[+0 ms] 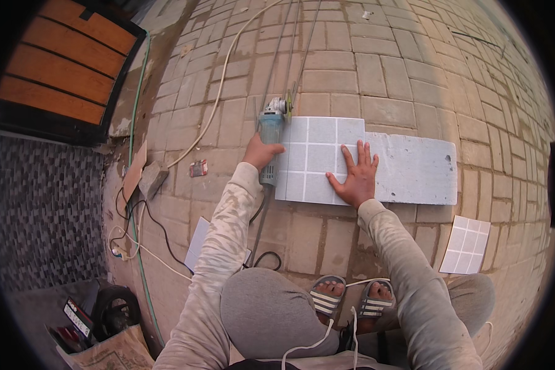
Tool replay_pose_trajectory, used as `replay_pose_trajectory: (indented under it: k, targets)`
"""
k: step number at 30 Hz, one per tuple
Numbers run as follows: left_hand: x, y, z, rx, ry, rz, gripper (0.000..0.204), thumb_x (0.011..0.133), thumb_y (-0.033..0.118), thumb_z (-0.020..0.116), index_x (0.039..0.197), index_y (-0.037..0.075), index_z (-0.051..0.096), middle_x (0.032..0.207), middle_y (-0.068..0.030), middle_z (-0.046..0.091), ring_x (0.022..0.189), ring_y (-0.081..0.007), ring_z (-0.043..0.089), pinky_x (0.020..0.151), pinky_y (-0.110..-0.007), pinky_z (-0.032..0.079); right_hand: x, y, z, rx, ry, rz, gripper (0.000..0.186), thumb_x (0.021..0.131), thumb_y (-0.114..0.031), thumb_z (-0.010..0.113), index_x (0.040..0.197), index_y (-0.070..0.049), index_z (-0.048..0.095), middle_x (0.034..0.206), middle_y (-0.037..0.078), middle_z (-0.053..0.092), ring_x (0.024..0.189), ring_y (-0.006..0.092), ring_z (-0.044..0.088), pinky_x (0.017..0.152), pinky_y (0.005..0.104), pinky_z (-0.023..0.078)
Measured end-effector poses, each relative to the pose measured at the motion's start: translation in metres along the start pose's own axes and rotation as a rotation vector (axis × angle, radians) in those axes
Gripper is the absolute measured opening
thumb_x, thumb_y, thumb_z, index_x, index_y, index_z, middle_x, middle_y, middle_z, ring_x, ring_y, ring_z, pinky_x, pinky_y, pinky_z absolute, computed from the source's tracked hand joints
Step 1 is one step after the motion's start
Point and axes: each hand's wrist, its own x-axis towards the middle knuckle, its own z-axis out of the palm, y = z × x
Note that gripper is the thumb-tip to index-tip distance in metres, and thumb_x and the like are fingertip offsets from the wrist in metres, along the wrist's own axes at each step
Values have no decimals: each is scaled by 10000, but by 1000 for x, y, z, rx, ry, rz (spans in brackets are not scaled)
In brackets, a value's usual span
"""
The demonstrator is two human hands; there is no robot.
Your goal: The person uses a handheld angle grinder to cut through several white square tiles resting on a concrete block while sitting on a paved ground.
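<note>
One orange-brown door [68, 71] stands far left of the large gridded tile [320, 160], one green hose [133, 120] running between the two. Coming right, there's one cardboard piece [134, 174], one grey block [153, 181] tight beside it, then one small red packet [198, 168], all left of the large tile. Below and left of it, partly behind the sleeve, lies the first of two smaller tile pieces [199, 239].

Now the left hand [261, 153]: closed around the body of one blue-green angle grinder [271, 131], thumb across the casing, right at the large tile's left edge. The grinder's one disc [289, 106] sits by that tile's top-left corner; touching or not, I can't tell. Three thin rods [290, 46] stretch away above the tile, and two striped sandals [327, 301] are planted below it.

Over to the right hand [357, 177]: wide open, fingers spread, palm down on the large tile's right side, gripping nothing. One pale slab [413, 168] extends from that tile's right edge, and the second smaller tile piece [465, 245] lies below and right of it, on the paving [407, 111].
</note>
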Motion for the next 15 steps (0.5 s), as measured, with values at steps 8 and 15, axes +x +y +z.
replay_pose_trajectory:
  k: [8,15]
  targets:
    - [5,-5,0,13,2,8,621,677,108,845,1228,-35,597,1100,-155,701,982,-277,693,891,-390,549,0,-1,0,-78,-40,-45,838,866,-554,659,1576,-172,433,1674,203,281,1558,477,147,1207,697,107]
    - [19,-10,-1,49,7,-8,620,683,116,850,1224,-47,597,1101,-163,707,980,-280,698,885,-390,553,1,-3,0,-27,-18,-57,834,862,-548,668,1567,-163,445,1671,204,289,1557,480,147,1204,706,100]
